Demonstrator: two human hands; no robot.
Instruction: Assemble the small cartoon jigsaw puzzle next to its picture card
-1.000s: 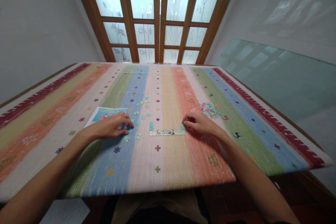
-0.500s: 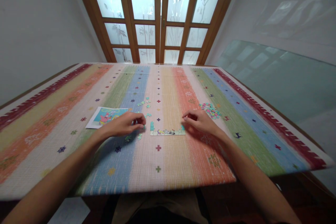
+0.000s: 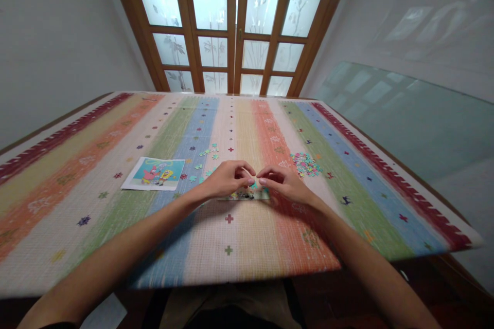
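My left hand is closed in a pinch on a small teal jigsaw puzzle piece. Fingertip to fingertip with it, my right hand is closed too; whatever lies between its finger and thumb is too small to make out. Both hands hover over a partly joined jigsaw puzzle, whose lower edge strip shows while its sides are mostly covered by the hands. Loose teal pieces lie just beyond and left of my left hand.
A printed cartoon picture lies flat on the left. To the right is a heap of mixed coloured puzzle pieces. The striped tablecloth covers the table up to its near edge. Wooden doors with glass panes stand behind.
My left hand has moved right, from beside the puzzle to above it, carrying the teal piece. The right hand has shifted slightly left, so the fingertips now meet.
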